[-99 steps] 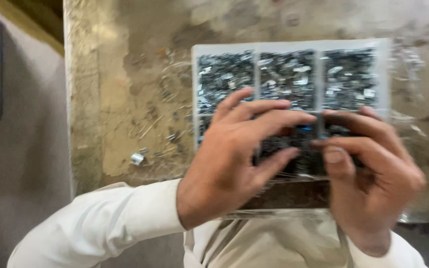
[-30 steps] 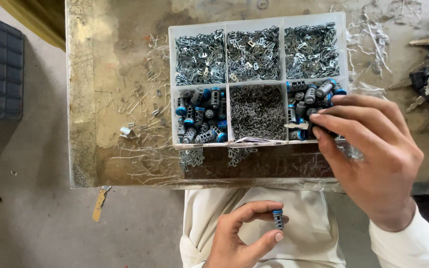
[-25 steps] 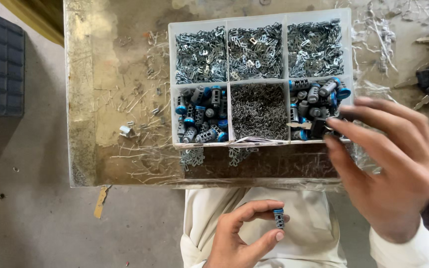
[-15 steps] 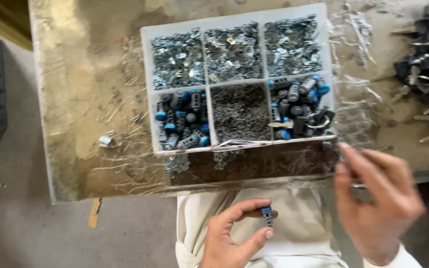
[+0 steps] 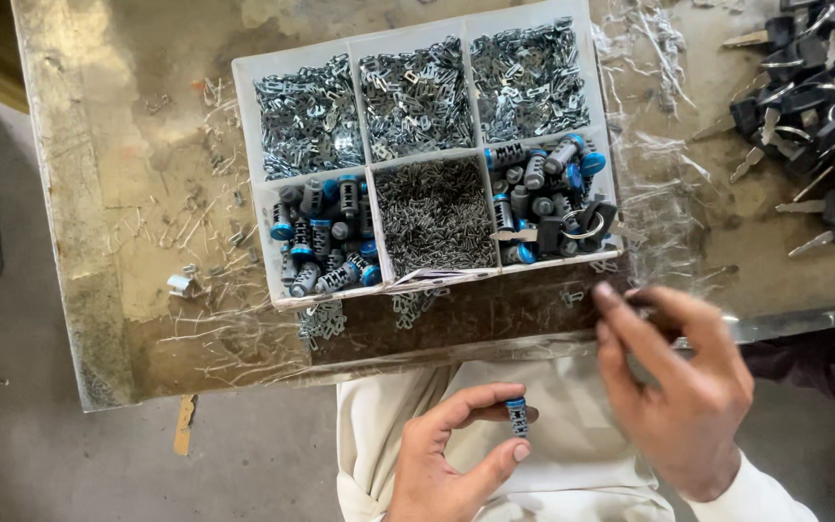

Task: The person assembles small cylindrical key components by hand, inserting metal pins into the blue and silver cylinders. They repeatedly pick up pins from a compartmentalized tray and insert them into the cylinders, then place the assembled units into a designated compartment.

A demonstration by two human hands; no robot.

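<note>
Cylinder (image 5: 517,417) sits pinched in my left hand (image 5: 446,464), thumb under one end and forefinger over the blue-capped end, so its long axis runs upright in view, near my lap and below the table edge. It looks like ribbed grey metal with a blue plastic tip, the same kind as the pieces heaped in two tray compartments.

My right hand (image 5: 683,387) hovers to the right of it, fingers loosely spread and bent, holding nothing that I can make out; its fingertips (image 5: 607,295) lie just off the near right corner of the tray (image 5: 244,87). So the right hand is the nearer one to the tray, which lies far and left of it, while the cylinder lies near and left.

The tray is pale plastic with six cells: three far ones hold thin bright stamped clips, the near middle one fine dark pins (image 5: 434,215), the near left and right ones blue-tipped cylinders. Loose clips and wire scraps litter the worn metal table (image 5: 99,193). Dark-headed keys (image 5: 814,106) are piled far right.
</note>
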